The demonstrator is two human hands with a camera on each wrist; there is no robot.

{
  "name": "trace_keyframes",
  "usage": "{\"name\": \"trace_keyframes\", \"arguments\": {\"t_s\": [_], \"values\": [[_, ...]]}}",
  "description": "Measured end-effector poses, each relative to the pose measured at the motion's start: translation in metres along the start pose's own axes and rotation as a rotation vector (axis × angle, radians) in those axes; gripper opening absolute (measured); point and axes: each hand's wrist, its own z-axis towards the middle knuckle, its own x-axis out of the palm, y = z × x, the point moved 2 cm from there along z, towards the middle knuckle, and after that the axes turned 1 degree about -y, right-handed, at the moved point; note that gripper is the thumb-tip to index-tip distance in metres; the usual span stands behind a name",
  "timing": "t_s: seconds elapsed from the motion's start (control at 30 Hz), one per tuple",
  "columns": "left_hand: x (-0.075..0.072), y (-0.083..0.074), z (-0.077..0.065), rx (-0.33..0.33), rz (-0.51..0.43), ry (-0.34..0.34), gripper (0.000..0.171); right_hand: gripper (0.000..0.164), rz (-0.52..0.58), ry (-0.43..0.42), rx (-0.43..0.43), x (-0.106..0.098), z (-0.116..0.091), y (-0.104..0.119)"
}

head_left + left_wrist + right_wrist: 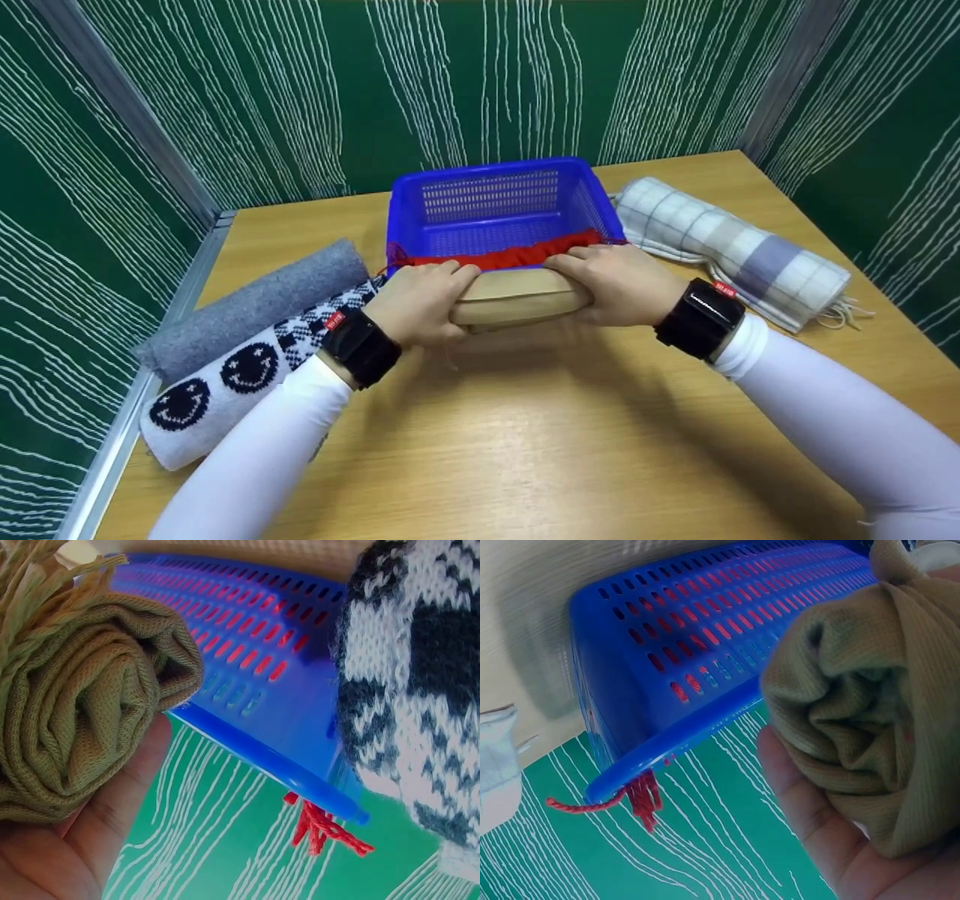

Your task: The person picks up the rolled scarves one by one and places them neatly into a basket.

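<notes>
Both hands grip a rolled tan scarf (521, 296), one at each end, held above the table just in front of a blue plastic basket (487, 174). My left hand (427, 300) curls round the left end; in the left wrist view the spiral of the roll (82, 705) and its fringe show. The right hand (619, 283) holds the other end, whose folded layers (847, 720) show in the right wrist view. A red scarf (510, 259) lies inside the basket along its near side, with red tassels (315, 829) hanging over the rim.
Left of the basket lie a rolled grey scarf (262, 311) and a black-and-white knitted roll with smiley faces (217, 390). A plaid rolled scarf (735, 247) with fringe lies on the right. Green walls with white lines (510, 82) enclose the wooden table (510, 450).
</notes>
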Motion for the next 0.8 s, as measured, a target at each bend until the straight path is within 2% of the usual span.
{"name": "trace_keyframes", "arguments": {"t_s": [0.57,0.8], "values": [[-0.006,0.0,0.001,0.004,0.019,-0.026,0.066,0.068,0.027,0.015,0.012,-0.006,0.004,0.0],[-0.011,0.0,0.003,0.01,0.021,-0.038,0.064,0.069,0.004,0.022,0.017,-0.012,0.005,0.0]]}}
